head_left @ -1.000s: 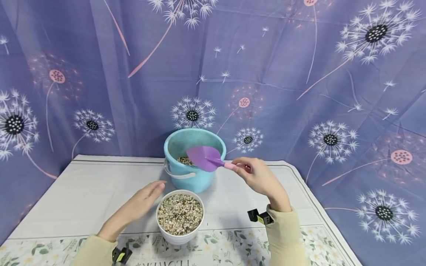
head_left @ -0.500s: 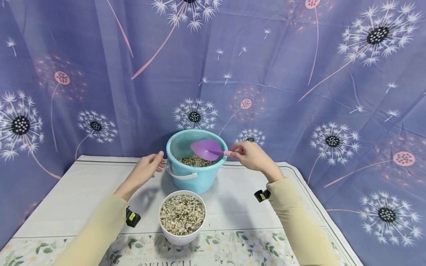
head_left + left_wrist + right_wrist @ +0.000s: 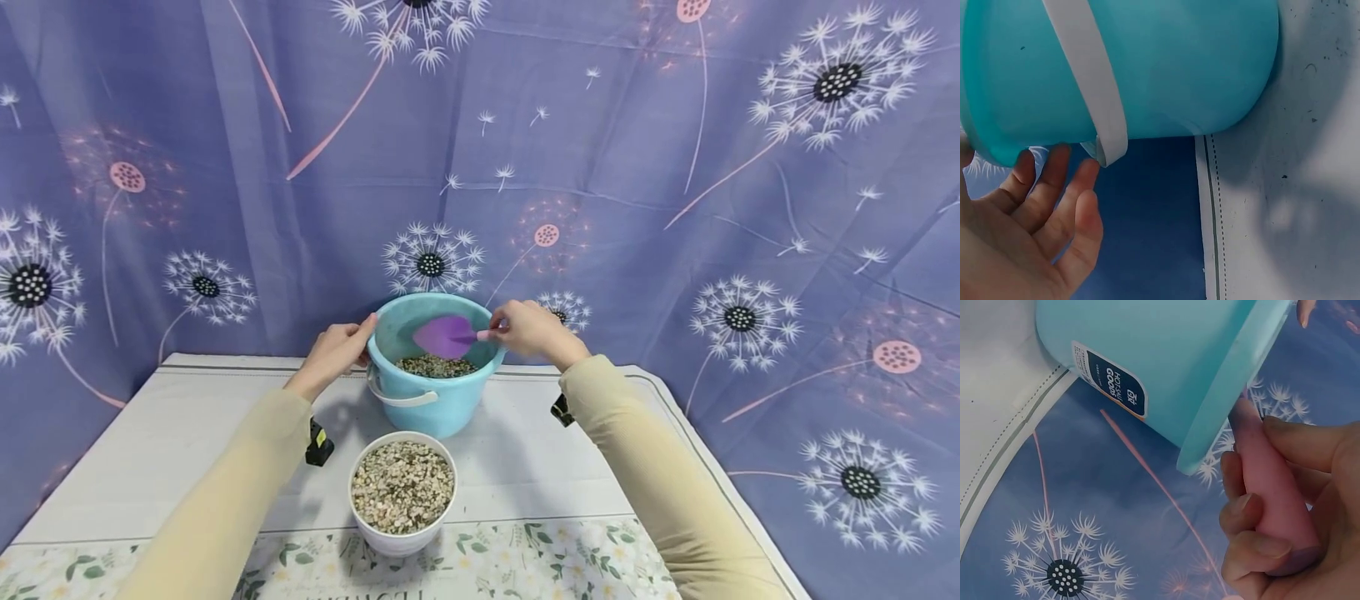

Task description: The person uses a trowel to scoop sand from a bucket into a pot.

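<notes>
My right hand point(image 3: 534, 333) grips a garden trowel by its pink handle point(image 3: 1272, 487). The purple blade of the trowel point(image 3: 445, 337) hangs inside the light blue bucket point(image 3: 435, 412), above a layer of grainy potting mix point(image 3: 435, 367). At the bucket's left rim is my left hand point(image 3: 333, 352), its thumb by the rim. In the left wrist view its fingers point(image 3: 1047, 187) are loosely bent along the outside, near the white bucket handle point(image 3: 1091, 81). A white pot point(image 3: 397, 546), filled with pale grainy mix point(image 3: 405, 487), stands in front of the bucket.
A white table cover point(image 3: 187, 442) with a floral strip point(image 3: 540, 558) at the front lies under the pot and bucket. Behind the table hangs a blue-purple dandelion curtain point(image 3: 322, 225), close to the bucket's back.
The left hand has moved up and forward from beside the pot to the bucket's rim. The right hand has shifted forward and left, bringing the trowel blade over the rim into the bucket.
</notes>
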`<state>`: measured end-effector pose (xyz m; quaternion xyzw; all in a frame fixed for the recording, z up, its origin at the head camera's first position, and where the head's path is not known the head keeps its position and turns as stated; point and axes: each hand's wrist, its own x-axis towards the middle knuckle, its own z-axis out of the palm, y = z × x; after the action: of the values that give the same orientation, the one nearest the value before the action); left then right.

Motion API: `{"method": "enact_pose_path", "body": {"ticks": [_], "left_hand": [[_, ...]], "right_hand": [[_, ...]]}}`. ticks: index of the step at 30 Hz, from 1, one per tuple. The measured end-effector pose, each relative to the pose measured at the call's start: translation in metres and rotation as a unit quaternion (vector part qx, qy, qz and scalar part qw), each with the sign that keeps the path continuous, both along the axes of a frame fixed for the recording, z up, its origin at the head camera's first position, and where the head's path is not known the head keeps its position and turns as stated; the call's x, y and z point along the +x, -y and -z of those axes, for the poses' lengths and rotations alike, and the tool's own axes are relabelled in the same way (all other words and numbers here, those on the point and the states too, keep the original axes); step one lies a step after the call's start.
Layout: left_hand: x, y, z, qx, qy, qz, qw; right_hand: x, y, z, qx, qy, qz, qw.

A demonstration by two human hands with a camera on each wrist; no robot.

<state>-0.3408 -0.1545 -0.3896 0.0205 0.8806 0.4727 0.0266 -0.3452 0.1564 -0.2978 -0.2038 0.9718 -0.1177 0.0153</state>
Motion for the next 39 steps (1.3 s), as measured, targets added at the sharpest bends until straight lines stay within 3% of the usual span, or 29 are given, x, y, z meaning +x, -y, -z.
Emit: {"method": "enact_pose_path", "body": {"ticks": [5,14,21,31,39], "left_hand": [[-0.004,-0.004,0.000,0.002,-0.011,-0.002,0.9999],[-0.007,-0.005,0.004,0.024,-0.052,-0.040,0.9975],[-0.009,-0.008,0.012,0.040,-0.078,-0.058,0.9944],[-0.009,-0.014,0.019,0.080,-0.092,-0.071,0.9900],[-0.009,-0.015,0.020,0.094,-0.085,-0.070,0.9895]], "right_hand": [[-0.007,0.009,0.003,0.026,-0.003,0.020,0.999],[-0.011,0.027,0.004,0.092,-0.034,0.034,0.995],[-0.013,0.047,0.013,0.183,-0.088,0.026,0.979],[-0.021,0.057,0.027,0.218,-0.108,0.019,0.970],[-0.029,0.061,0.032,0.262,-0.151,0.020,0.953]]}}
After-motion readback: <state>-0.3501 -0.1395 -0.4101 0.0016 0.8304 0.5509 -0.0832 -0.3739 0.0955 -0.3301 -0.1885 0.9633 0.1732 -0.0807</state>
